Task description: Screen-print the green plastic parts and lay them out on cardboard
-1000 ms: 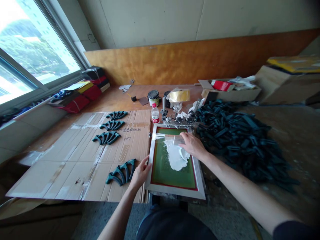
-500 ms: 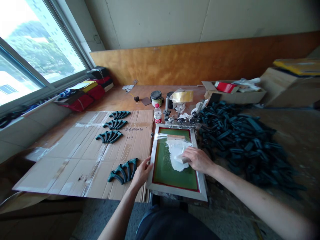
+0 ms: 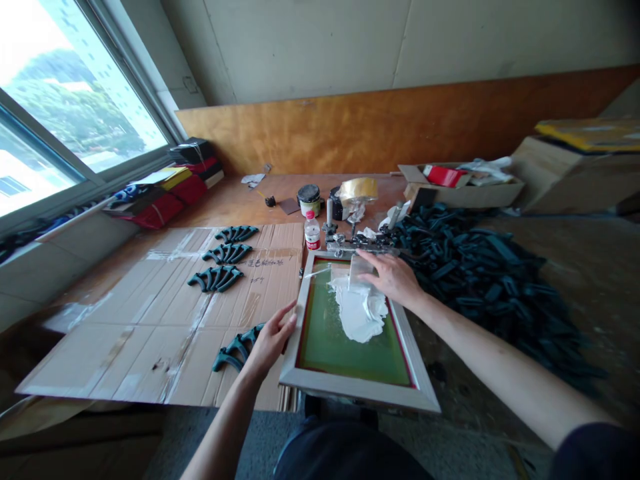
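My left hand grips the left rail of the screen frame, and my right hand holds a squeegee at its far end, above the white ink. Right of the frame crowds a heap of dark parts; beyond it stand a bottle and a tin.

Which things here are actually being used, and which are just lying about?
In use: left hand gripping the screen frame; right hand on the scraper; white ink.
Lying about: dark parts pile, bottle, tape roll, cardboard sheet.
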Demonstrator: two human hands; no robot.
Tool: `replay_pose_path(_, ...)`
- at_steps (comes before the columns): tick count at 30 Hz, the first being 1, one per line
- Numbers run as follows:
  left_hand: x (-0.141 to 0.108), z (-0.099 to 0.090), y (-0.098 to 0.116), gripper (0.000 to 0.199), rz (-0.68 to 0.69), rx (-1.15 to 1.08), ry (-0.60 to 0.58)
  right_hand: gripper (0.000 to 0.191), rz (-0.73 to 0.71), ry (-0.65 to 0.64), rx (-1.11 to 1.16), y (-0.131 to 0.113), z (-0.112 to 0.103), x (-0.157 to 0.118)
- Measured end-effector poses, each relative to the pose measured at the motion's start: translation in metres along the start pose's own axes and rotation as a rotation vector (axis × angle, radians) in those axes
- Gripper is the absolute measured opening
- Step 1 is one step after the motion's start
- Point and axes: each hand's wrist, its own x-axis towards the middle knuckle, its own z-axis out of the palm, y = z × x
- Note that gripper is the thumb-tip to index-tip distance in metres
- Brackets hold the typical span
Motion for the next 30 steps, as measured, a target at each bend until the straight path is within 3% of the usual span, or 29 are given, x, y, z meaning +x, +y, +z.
replay_pose_path(3,0.000,0.005,0.046,0.061,0.090,-0.139,0.078,0.038,0.231,0.122,0.017,0.032,-0.011,-0.007)
replay_pose_path(6,0.015,0.013,0.091,0.055,0.320,-0.206,0.162,0.035,0.377,0.035,0.075,0.051,0.002,-0.043)
replay_pose_path(10,0.043,0.024,0.141,0.055,0.475,-0.239,0.119,0.034,0.247,-0.183,0.075,0.029,0.049,-0.095)
replay_pose_path(12,0.048,0.031,0.146,0.055,0.501,-0.280,0.170,0.026,0.216,-0.252,0.012,0.010,0.067,-0.108)
replay_pose_path(14,0.043,0.043,0.130,0.054,0.469,-0.330,0.242,0.017,0.273,-0.302,-0.026,-0.010,0.073,-0.110)
replay_pose_path(15,0.037,0.051,0.113,0.055,0.384,-0.335,0.220,0.014,0.316,-0.312,-0.024,-0.020,0.073,-0.110)
replay_pose_path(16,0.029,0.061,0.091,0.057,0.257,-0.324,0.160,0.013,0.355,-0.300,-0.010,-0.031,0.070,-0.109)
replay_pose_path(18,0.010,0.081,0.041,0.066,-0.124,-0.244,-0.121,0.015,0.384,-0.196,0.037,-0.058,0.065,-0.110)
replay_pose_path(20,-0.009,0.099,-0.005,0.068,-0.282,-0.308,-0.177,0.013,0.285,-0.072,0.117,-0.089,0.061,-0.114)
replay_pose_path(23,-0.024,0.101,-0.047,0.058,-0.303,-0.462,-0.012,0.007,-0.055,-0.079,0.272,-0.109,0.059,-0.123)
replay_pose_path(25,-0.026,0.082,-0.059,0.048,-0.300,-0.483,0.141,0.015,-0.146,-0.121,0.279,-0.084,0.053,-0.133)
replay_pose_path(26,-0.026,0.066,-0.064,0.042,-0.297,-0.475,0.221,0.022,-0.113,-0.120,0.234,-0.059,0.048,-0.141)
replay_pose_path(28,-0.027,0.028,-0.075,0.033,-0.272,-0.443,0.410,0.031,0.019,-0.066,0.084,0.010,0.040,-0.163)
replay_pose_path(30,-0.033,-0.011,-0.092,0.030,-0.269,-0.390,0.591,0.027,0.113,0.017,-0.027,0.088,0.040,-0.191)
